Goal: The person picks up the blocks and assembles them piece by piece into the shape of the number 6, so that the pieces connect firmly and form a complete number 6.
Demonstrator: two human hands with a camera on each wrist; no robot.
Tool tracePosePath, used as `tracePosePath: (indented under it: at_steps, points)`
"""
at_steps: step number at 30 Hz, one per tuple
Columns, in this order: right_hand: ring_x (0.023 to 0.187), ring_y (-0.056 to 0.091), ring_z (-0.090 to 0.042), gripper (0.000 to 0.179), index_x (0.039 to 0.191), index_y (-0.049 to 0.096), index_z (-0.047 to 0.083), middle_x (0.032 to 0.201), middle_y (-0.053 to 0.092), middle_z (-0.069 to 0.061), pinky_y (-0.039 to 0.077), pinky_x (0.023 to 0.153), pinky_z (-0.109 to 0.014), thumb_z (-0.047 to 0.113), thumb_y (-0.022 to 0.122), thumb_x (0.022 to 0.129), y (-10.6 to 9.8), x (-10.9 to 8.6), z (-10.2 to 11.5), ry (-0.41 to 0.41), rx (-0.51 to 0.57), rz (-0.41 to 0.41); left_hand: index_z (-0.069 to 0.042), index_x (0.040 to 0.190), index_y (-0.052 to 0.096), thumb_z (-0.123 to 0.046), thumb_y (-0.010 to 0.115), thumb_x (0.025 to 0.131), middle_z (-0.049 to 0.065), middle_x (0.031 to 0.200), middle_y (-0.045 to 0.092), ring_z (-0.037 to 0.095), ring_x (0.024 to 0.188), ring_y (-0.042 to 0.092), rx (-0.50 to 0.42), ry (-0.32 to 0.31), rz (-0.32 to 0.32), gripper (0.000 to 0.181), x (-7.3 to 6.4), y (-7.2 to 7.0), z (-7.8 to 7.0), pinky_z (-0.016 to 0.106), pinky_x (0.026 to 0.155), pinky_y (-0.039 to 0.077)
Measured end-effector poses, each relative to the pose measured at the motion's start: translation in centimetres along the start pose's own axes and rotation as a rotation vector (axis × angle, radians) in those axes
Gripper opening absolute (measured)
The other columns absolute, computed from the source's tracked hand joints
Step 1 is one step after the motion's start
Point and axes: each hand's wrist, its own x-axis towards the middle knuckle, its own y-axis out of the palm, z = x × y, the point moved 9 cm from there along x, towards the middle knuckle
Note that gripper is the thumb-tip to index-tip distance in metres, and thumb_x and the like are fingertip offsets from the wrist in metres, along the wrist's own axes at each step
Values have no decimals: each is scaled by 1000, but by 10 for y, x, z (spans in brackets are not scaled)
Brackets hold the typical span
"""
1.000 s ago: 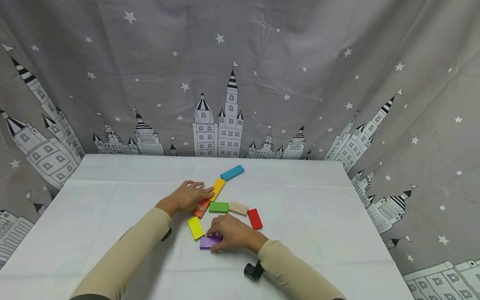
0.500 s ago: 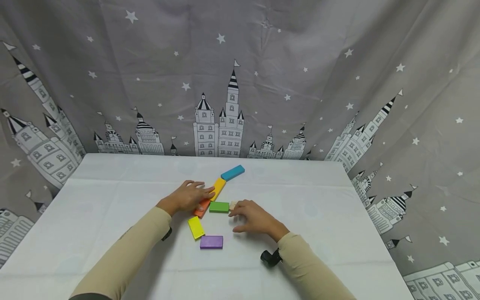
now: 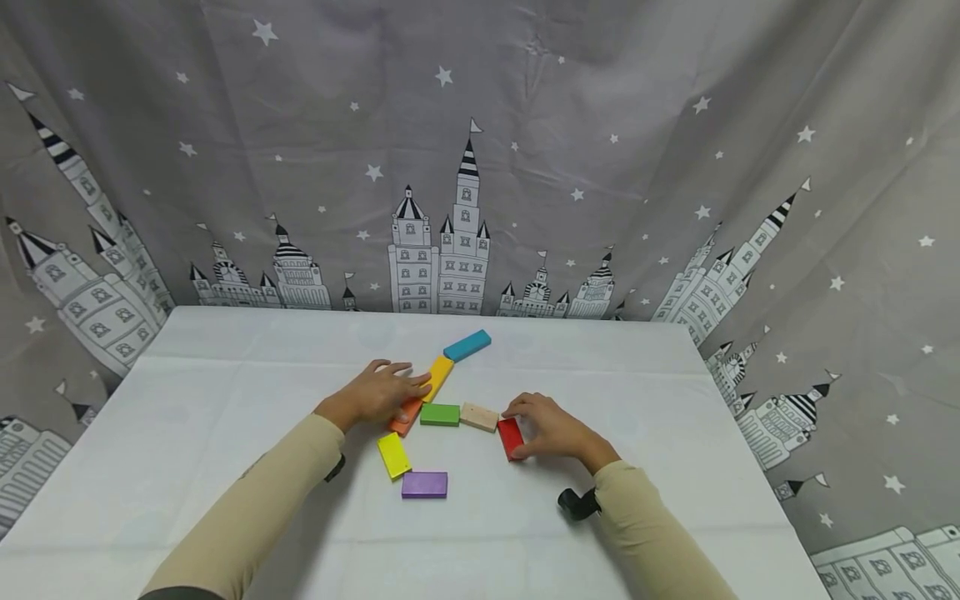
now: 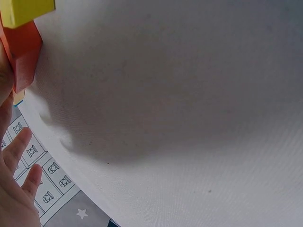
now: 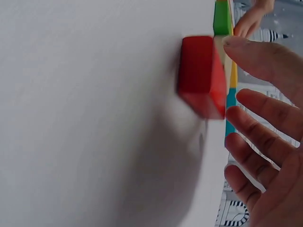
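My left hand [image 3: 372, 394] rests over the orange block [image 3: 405, 416] and the amber block [image 3: 438, 375], its thumb at the orange one. In the left wrist view, the orange block [image 4: 24, 54] stands by the thumb, and two fingers spread away from it. My right hand [image 3: 551, 425] is at the red block [image 3: 510, 438], thumb and fingertips about it. The right wrist view has those fingers loosely spread beside the red block [image 5: 196, 66]. Between the hands, a green block [image 3: 439, 414] and a plain wood block [image 3: 479, 417] lie in line toward the red one.
A blue block [image 3: 467, 344] lies beyond the amber one. Nearer me are a yellow block [image 3: 393, 456] and a purple block [image 3: 424, 485], corners close together. A white cloth [image 3: 262, 358] covers the table, and a grey castle-print curtain [image 3: 585, 100] hangs behind it.
My right hand has left the purple block, passed over the wood block and come right to the red block. The left hand has stayed in place.
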Motion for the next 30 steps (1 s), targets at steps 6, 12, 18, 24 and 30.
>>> tracePosePath:
  at_steps: [6, 12, 18, 24, 30]
  points:
    - [118, 48, -26, 53, 124, 61, 5, 124, 56, -7, 39, 102, -48, 20, 80, 76, 1, -4, -7, 5, 42, 34, -21, 145, 44, -27, 66, 90, 0, 152, 38, 37, 141, 26, 3, -5, -4, 59, -1, 0, 0, 61, 112, 18]
    - [115, 49, -25, 51, 123, 63, 5, 123, 56, -7, 41, 101, -46, 18, 80, 77, 2, -4, -8, 13, 41, 52, -19, 144, 45, -26, 66, 90, 1, 152, 38, 38, 141, 26, -10, -13, 0, 59, -2, 1, 0, 61, 111, 17]
    - [109, 50, -23, 50, 122, 64, 6, 120, 57, -7, 43, 97, -45, 18, 81, 76, 1, -5, -8, 11, 37, 54, -20, 145, 45, -26, 66, 90, 1, 152, 38, 37, 141, 26, -7, -7, -3, 59, -1, -1, -1, 61, 112, 18]
    - [103, 49, -18, 51, 122, 66, 11, 117, 57, -1, 45, 90, -40, 19, 83, 75, 4, -3, -9, 30, 70, 76, -20, 145, 45, -27, 66, 90, 1, 152, 38, 37, 141, 26, -5, -4, 0, 59, 0, 0, 0, 61, 111, 18]
    - [100, 48, -16, 51, 121, 67, 13, 111, 56, 3, 45, 87, -35, 18, 84, 74, 10, -3, -3, 20, 98, 97, -20, 144, 45, -27, 66, 90, 1, 152, 38, 38, 141, 26, -6, -5, -1, 59, 0, 0, 0, 61, 111, 19]
